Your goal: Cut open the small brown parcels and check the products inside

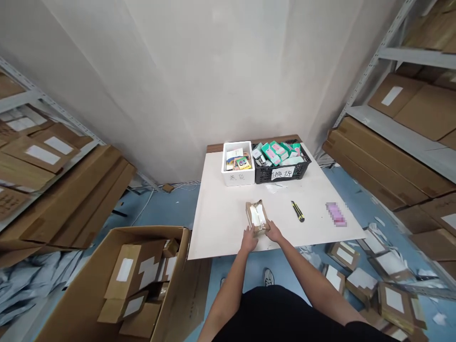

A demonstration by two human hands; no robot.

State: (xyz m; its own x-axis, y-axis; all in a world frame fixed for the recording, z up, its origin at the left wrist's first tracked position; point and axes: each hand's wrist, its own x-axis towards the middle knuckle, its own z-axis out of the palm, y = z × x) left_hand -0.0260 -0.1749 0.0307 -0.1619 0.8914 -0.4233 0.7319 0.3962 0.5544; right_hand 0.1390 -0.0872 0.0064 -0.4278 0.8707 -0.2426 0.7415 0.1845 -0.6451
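A small brown cardboard box (264, 229) with a white label on it lies on the white tabletop (221, 209) near its front edge. My left hand (249, 239) grips its near left corner, and my right hand (274, 232) is closed on the near right side. The far end of the box looks crumpled or partly opened; its contents cannot be made out. To the right of my right hand rests a yellow and black box cutter (298, 211). Farther right is a pink, pixelated item (336, 214).
At the table's back stand a white foam box (238, 178) with booklets and a black crate (263, 176) with green boxes. A large carton (142, 232) of parcels stands at the left. Loaded shelves (420, 57) flank both sides; parcels (394, 299) litter the floor at right.
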